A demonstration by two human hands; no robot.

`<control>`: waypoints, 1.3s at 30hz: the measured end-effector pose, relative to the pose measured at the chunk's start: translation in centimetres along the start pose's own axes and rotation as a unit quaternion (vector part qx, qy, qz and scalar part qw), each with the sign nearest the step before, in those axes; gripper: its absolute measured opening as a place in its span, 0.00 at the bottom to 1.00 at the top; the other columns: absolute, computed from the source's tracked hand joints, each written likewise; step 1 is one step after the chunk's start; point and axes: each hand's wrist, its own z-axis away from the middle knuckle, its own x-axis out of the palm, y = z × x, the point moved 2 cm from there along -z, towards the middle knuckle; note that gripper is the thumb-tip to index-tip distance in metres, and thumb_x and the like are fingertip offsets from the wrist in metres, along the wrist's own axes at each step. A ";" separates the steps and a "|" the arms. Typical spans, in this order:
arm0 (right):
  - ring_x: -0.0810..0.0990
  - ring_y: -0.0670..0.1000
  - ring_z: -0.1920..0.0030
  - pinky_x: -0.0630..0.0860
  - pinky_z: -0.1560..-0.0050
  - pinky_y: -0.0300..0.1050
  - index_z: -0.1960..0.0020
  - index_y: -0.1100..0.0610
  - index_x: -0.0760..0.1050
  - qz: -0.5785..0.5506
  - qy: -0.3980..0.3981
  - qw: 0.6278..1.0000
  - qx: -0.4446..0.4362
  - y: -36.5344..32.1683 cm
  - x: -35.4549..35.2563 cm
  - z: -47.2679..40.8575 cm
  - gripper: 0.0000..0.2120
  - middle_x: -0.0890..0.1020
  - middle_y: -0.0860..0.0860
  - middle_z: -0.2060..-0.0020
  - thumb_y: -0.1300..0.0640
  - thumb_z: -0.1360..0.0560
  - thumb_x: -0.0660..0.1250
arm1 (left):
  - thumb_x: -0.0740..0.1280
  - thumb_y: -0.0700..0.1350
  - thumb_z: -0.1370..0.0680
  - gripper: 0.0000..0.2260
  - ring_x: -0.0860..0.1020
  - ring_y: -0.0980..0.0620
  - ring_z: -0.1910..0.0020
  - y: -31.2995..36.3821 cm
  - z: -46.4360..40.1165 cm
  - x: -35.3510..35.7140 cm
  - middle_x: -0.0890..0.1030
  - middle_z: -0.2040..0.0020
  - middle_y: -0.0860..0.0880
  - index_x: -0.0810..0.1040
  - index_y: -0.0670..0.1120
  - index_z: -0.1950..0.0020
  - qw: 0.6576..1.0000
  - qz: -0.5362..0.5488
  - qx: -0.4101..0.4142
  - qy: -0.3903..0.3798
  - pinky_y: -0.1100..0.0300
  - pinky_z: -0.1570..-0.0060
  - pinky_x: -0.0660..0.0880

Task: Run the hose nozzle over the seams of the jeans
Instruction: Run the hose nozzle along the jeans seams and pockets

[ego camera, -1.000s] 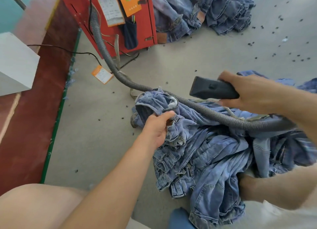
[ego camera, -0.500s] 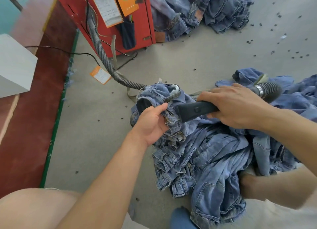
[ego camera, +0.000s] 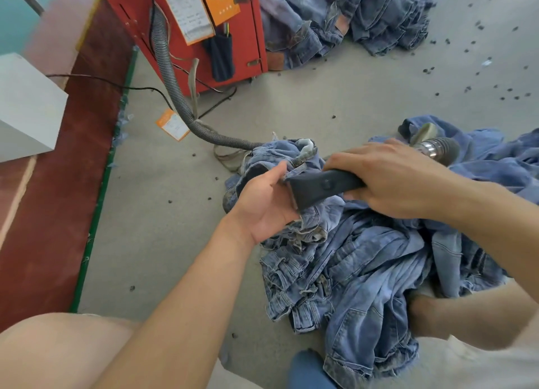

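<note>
Your jeans lie heaped on the floor by your knees. Your left hand pinches a bunched seam, fingers curled into the denim. Your right hand wraps the nozzle, its mouth touching that seam. Most seams look untouched. Beyond, the hose runs to the red machine.

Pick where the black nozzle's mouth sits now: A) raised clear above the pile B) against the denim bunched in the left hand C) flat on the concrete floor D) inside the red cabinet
B: the right hand presses the black nozzle against the jeans gripped by the left hand.
</note>
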 end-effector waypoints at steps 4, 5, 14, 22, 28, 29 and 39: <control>0.77 0.46 0.55 0.68 0.56 0.46 0.38 0.40 0.73 -0.067 0.040 0.997 -0.007 0.0 -1.0 -0.3 0.18 0.81 0.41 0.54 0.54 0.23 0.73 | 0.51 0.54 0.13 0.22 0.76 0.45 0.47 0.2 0.2 -0.1 0.78 0.40 0.40 0.74 0.42 0.29 0.999 0.015 0.018 -0.031 0.47 0.48 0.72; 0.76 0.43 0.57 0.67 0.58 0.44 0.39 0.40 0.73 -0.073 0.046 0.996 0.010 0.8 -1.6 -0.3 0.18 0.80 0.40 0.55 0.55 0.23 0.74 | 0.50 0.54 0.13 0.23 0.76 0.43 0.44 0.4 0.3 -0.2 0.77 0.36 0.39 0.71 0.42 0.26 0.999 0.025 0.023 -0.042 0.44 0.45 0.72; 0.78 0.49 0.54 0.72 0.42 0.55 0.40 0.39 0.69 0.032 0.014 0.999 -0.024 -1.6 -0.4 0.1 0.14 0.77 0.40 0.57 0.50 0.22 0.69 | 0.49 0.57 0.13 0.26 0.76 0.37 0.35 0.3 0.1 0.0 0.76 0.29 0.36 0.71 0.44 0.24 0.998 0.006 0.004 -0.068 0.44 0.42 0.73; 0.78 0.52 0.59 0.67 0.55 0.50 0.39 0.42 0.71 0.075 0.030 0.996 0.037 0.5 -1.7 0.7 0.14 0.78 0.45 0.59 0.50 0.22 0.69 | 0.48 0.56 0.13 0.27 0.63 0.34 0.21 0.4 0.1 -0.5 0.68 0.22 0.37 0.65 0.43 0.19 0.995 0.046 -0.017 -0.092 0.29 0.23 0.54; 0.76 0.51 0.67 0.72 0.67 0.50 0.48 0.47 0.64 0.070 0.003 0.996 0.053 -1.5 0.0 0.8 0.20 0.74 0.46 0.66 0.32 0.22 0.63 | 0.47 0.56 0.12 0.27 0.60 0.35 0.20 -0.2 -0.2 0.3 0.66 0.21 0.36 0.63 0.42 0.18 0.995 0.060 0.022 -0.079 0.36 0.20 0.49; 0.75 0.51 0.68 0.72 0.68 0.50 0.48 0.48 0.64 0.060 0.014 0.996 0.066 -1.4 -0.2 0.6 0.20 0.74 0.47 0.67 0.32 0.22 0.63 | 0.48 0.56 0.12 0.27 0.62 0.36 0.20 -0.3 -0.2 0.3 0.67 0.21 0.37 0.64 0.43 0.19 0.995 0.061 0.030 -0.071 0.37 0.20 0.50; 0.75 0.45 0.68 0.64 0.70 0.43 0.57 0.47 0.69 -0.034 -0.018 0.989 0.145 -1.1 0.0 0.0 0.15 0.76 0.46 0.66 0.37 0.22 0.67 | 0.45 0.57 0.13 0.28 0.72 0.42 0.28 -1.8 -0.6 1.3 0.75 0.27 0.39 0.77 0.44 0.27 0.993 0.089 0.073 -0.021 0.45 0.27 0.63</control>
